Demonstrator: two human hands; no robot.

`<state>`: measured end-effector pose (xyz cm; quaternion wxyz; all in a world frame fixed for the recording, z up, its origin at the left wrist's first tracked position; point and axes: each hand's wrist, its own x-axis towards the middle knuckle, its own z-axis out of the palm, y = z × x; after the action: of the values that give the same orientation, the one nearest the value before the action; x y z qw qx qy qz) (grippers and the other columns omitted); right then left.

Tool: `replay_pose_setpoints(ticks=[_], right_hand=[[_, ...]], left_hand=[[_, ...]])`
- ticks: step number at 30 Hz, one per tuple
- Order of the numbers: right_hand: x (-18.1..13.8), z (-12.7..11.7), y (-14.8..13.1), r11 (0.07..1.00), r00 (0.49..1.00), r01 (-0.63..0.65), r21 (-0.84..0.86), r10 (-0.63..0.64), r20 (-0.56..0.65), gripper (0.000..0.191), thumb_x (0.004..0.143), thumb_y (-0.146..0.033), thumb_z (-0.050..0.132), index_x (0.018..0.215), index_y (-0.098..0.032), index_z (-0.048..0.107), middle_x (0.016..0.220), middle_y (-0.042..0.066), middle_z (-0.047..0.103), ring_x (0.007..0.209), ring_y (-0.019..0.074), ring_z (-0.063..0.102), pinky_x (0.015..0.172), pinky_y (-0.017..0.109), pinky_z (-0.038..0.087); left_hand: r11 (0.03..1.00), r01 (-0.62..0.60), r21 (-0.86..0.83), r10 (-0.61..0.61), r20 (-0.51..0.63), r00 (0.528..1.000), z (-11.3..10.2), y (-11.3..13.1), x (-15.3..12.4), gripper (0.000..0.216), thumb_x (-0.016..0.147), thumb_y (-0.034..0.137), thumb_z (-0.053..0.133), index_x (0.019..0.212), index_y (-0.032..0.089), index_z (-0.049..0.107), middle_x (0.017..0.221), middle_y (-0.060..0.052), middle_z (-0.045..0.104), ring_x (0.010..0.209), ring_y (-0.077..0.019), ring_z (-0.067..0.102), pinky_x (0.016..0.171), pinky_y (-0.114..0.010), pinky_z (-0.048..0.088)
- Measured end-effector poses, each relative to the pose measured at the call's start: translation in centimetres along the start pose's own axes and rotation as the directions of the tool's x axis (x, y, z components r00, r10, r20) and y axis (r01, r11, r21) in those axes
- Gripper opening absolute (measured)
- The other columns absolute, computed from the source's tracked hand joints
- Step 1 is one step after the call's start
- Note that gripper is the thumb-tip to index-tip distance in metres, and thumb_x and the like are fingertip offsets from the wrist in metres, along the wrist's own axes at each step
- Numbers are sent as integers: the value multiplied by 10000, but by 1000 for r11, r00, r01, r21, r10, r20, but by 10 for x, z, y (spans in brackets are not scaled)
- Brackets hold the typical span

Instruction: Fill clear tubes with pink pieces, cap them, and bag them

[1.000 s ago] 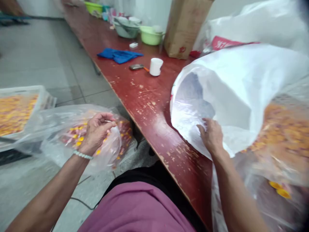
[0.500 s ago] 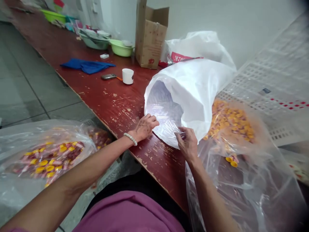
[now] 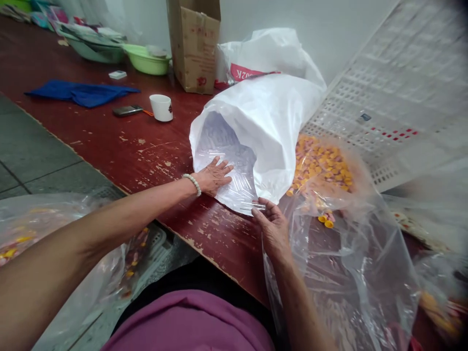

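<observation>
A big white plastic sack (image 3: 266, 122) lies on its side on the dark red table (image 3: 127, 146), mouth toward me. Inside its mouth lies a stack of thin clear bags (image 3: 234, 185). My left hand (image 3: 214, 175), with a bead bracelet at the wrist, lies flat and open on that stack. My right hand (image 3: 272, 224) pinches the front edge of the clear bags at the sack's lip. A large clear bag (image 3: 347, 258) with orange and pink small pieces (image 3: 318, 163) spreads to the right, touching my right forearm.
A white perforated crate (image 3: 395, 102) leans at the right. Farther back stand a cardboard box (image 3: 193, 44), a white cup (image 3: 161, 107), a phone (image 3: 126, 110), a blue cloth (image 3: 80, 92) and green basins (image 3: 146, 59). Below left, another clear bag (image 3: 54, 239) holds coloured pieces.
My left hand left the bag at lower left, crossed to the sack and now lies flat inside its mouth. My right hand slid down to the sack's front lip.
</observation>
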<state>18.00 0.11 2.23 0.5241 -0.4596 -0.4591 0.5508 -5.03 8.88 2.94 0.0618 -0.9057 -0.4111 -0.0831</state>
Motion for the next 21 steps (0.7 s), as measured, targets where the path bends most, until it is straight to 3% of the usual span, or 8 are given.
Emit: replay_pose_setpoints(ticks=[4, 9, 14, 17, 19, 21], right_hand=[[-6, -4, 6, 998, 999, -37, 58, 40, -37, 362, 604, -281, 787, 906, -212, 600, 860, -17, 663, 686, 101, 592, 621, 233, 479], [-12, -6, 14, 995, 999, -39, 90, 40, -14, 357, 631, -277, 777, 940, -216, 608, 860, -24, 651, 705, 94, 589, 636, 228, 472], [-13, -3, 15, 993, 999, -43, 112, 44, -14, 380, 648, -293, 766, 990, -217, 617, 889, -13, 662, 726, 104, 601, 641, 237, 488], [-13, 7, 9, 981, 995, -79, 177, 90, -51, 400, 598, -277, 799, 947, -210, 616, 907, -5, 668, 731, 112, 615, 612, 228, 499], [-13, 18, 5, 961, 990, -110, 255, 130, -61, 414, 569, -262, 815, 923, -209, 607, 914, -4, 671, 732, 110, 628, 608, 221, 508], [-12, 29, 3, 942, 987, -120, 313, 148, -67, 419, 564, -257, 817, 917, -212, 596, 919, -7, 670, 740, 110, 636, 616, 222, 516]], left_hand=[[1000, 26, -9, -27, -115, 993, 11, 5, 0, 266, 635, 77, 573, 874, 149, 664, 1345, -176, 473, 1220, -370, 372, 1021, -558, 176], [997, 65, -38, -71, -176, 982, 19, 6, -9, 299, 653, 56, 538, 920, 137, 647, 1322, -176, 500, 1237, -355, 374, 1025, -532, 198], [939, 104, -328, -194, -257, 947, 16, 17, -25, 250, 754, 153, 536, 987, 176, 624, 1132, -116, 636, 1203, -295, 462, 1082, -513, 144], [794, 146, -590, -358, -262, 896, 7, 34, -32, 228, 779, 223, 566, 1000, 198, 618, 1018, -71, 661, 1044, -240, 570, 1068, -459, 236], [600, 152, -785, -473, -195, 859, 1, 47, -35, 223, 781, 262, 589, 994, 205, 623, 960, -55, 662, 919, -208, 602, 965, -390, 372], [339, 121, -933, -555, -95, 826, -3, 60, -37, 236, 760, 275, 630, 983, 199, 639, 921, -52, 665, 842, -186, 610, 833, -314, 443]])
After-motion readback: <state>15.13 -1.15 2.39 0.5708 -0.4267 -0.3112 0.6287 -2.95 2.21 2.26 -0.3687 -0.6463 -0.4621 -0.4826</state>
